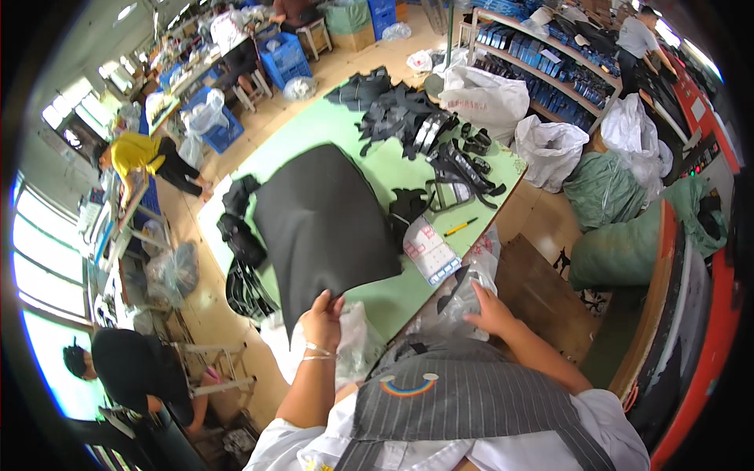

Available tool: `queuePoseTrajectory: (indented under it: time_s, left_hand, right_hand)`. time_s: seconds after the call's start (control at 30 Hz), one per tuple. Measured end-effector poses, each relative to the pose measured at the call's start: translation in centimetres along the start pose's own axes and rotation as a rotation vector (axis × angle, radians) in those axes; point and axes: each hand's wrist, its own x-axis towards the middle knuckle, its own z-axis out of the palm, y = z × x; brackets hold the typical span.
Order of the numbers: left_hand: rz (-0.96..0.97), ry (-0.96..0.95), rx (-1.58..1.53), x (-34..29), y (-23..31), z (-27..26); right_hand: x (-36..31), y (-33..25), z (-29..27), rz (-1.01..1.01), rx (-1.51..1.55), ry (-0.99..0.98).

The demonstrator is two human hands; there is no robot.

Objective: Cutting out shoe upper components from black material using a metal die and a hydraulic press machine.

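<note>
A large black sheet [322,212], which looks like rubber or foam, lies across the pale green table [369,310]. Its near edge droops over the table's front. My left hand [322,322] is closed on that drooping edge, thumb and fingers pinching it. To the right, my right hand [495,312] has its thumb and fingers apart beside a clear plastic bag [455,302] at the table's front corner. A printed paper sheet [432,251] and a yellow pen [461,227] lie right of the black sheet.
Cut black pieces [400,118] are heaped at the table's far side, black bundles [242,228] along its left edge. White sacks [550,149] and green sacks [605,188] stand at right, before a shelf of blue boxes [542,63]. Co-workers [141,157] are at left and farther back.
</note>
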Motion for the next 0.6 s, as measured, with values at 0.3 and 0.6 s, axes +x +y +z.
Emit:
queuePoseTrajectory:
  time_s: [0.3, 0.6]
  left_hand:
    - [-0.317, 0.009, -0.346, -1.0, -4.0, -1.3]
    - [-0.61, -0.075, -0.251, -9.4, 2.2, -5.0]
  right_hand:
    - [8.0, -4.3, 1.6, -0.152, -0.315, -0.077]
    - [12.6, -4.8, 0.4, -0.498, -0.103, 0.422]
